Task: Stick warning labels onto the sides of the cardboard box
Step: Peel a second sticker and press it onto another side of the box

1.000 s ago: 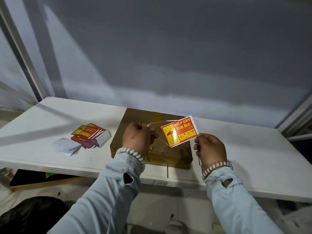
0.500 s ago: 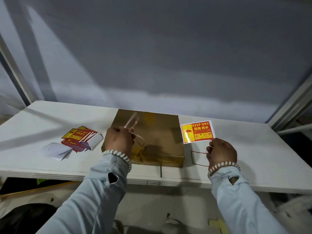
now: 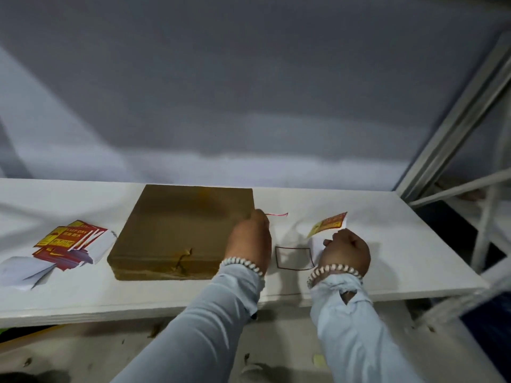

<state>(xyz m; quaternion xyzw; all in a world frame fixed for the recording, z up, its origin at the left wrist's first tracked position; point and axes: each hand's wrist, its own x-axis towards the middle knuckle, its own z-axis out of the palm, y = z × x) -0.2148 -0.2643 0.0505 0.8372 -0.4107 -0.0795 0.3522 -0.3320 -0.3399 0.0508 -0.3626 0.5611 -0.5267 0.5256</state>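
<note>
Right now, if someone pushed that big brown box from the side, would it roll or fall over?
Probably neither. The cardboard box lies flat and low on the white table, so it would likely slide, not tip or roll. Its near edge looks torn, so rough shoving might crumple it there. How heavy it is, I can't tell.

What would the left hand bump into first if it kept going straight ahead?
Probably nothing soon: the left hand, pinching a thin strip beside the cardboard box, points across bare white table toward the grey wall. Depth is unclear.
</note>
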